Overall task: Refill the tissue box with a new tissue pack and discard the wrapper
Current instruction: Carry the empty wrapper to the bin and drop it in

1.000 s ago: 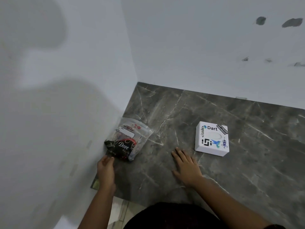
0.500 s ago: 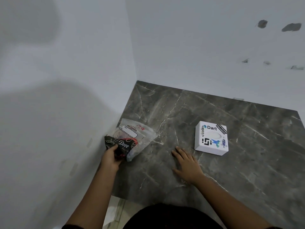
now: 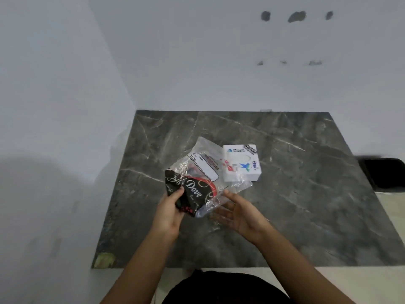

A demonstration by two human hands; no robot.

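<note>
The tissue pack [image 3: 195, 188], clear plastic with a black and red "Dove" label, is lifted above the dark marble table [image 3: 295, 194]. My left hand [image 3: 169, 207] grips its lower left corner. My right hand [image 3: 237, 210] is open, palm up, with fingertips at the pack's clear right edge. Just behind the pack stands the white square tissue box [image 3: 243, 164] with stickers, its left part seen through the plastic.
White walls close in the table at the left and back. A black bin [image 3: 384, 174] stands on the floor beyond the table's right edge. A pale patch [image 3: 104, 259] marks the table's front left corner.
My left hand has lifted the pack from beside the left wall toward the middle, in front of the box. My right hand has left the table and risen to the pack.
</note>
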